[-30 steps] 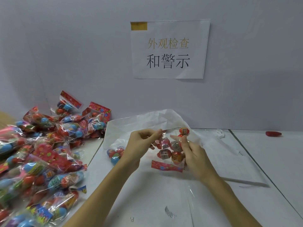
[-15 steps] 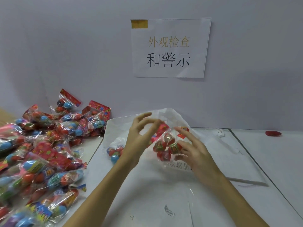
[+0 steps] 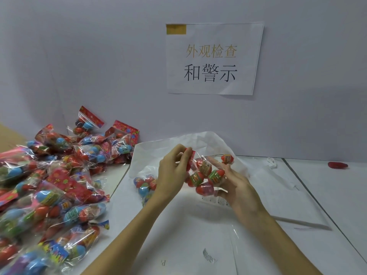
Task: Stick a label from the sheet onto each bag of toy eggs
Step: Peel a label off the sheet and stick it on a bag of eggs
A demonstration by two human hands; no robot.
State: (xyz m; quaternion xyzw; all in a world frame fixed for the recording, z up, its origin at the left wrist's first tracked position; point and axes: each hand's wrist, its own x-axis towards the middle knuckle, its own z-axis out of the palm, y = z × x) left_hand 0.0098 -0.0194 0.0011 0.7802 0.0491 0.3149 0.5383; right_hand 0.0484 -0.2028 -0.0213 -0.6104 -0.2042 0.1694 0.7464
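A clear bag of red toy eggs (image 3: 204, 176) is held above the table between both hands. My left hand (image 3: 171, 175) pinches its red header card at the bag's top. My right hand (image 3: 236, 185) supports the bag from the right with fingers mostly straight against the eggs. A white label with black print (image 3: 215, 201) shows on the plastic below the eggs. The label sheet (image 3: 208, 255) lies flat near the front edge. Another bag of eggs (image 3: 145, 185) lies on the table behind my left wrist.
A large pile of egg bags (image 3: 55, 185) covers the left of the table. Crumpled white paper (image 3: 198, 141) sits against the back wall under a printed sign (image 3: 212, 58). A single egg (image 3: 228, 158) rests on that paper. A small red object (image 3: 337, 165) lies far right.
The bag has been turned over: its red header went from the bottom to the top, where my left hand now pinches it. My right hand opened and shifted under the eggs.
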